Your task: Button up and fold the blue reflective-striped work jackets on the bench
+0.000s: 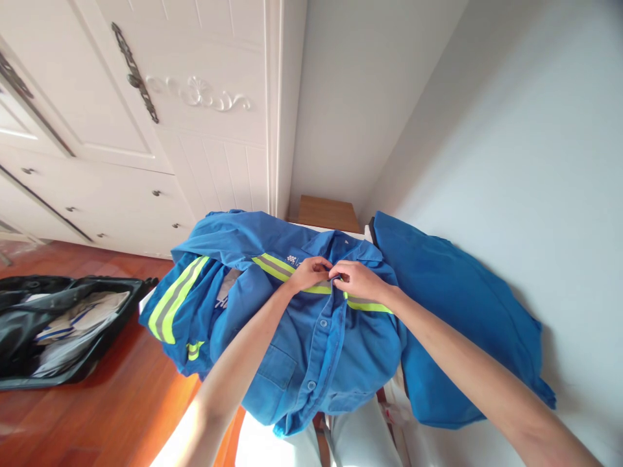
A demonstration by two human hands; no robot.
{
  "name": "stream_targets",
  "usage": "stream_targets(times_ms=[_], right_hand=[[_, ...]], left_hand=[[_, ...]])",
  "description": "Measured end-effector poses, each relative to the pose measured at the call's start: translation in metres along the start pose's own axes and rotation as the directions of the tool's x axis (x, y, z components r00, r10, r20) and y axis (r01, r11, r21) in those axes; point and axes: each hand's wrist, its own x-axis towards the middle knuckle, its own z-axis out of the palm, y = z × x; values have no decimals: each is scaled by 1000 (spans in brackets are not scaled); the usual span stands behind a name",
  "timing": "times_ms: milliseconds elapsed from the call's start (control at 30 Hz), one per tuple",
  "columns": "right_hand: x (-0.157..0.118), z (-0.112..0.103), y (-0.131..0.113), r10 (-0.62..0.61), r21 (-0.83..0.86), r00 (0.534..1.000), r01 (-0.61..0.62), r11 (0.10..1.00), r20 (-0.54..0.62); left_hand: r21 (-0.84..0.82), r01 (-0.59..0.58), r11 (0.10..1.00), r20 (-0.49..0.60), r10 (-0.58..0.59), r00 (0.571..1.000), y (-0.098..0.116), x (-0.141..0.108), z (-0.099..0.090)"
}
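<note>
Blue work shirt, lying front up between suitcase and blue cloth; open suitcase well to its left; at its chest stripe, left hand, fingers pinching the front edge; lower on its front, two buttons, seemingly unfastened; right hand, fingers pinching the same edge; fastening there hidden; cloth beside its right side.

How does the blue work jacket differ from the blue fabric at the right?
The work jacket carries yellow-and-grey bands; the blue fabric shows none. The work jacket has front buttons; none show on the blue fabric. The left hand and right hand hold the work jacket's front; neither holds the blue fabric. Both are blue.
</note>
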Motion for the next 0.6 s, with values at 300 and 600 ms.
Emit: stream_targets(times_ms=[300, 600], right_hand=[[4, 14, -8, 48, -223, 995, -68, 973, -91], [3, 23, -1, 32, -189, 995, -50, 981, -95]], left_hand=[[-164, 121, 979, -2, -123, 992, 7, -1, -4], [-249, 172, 953, 125, -145, 982, 17, -12, -13]])
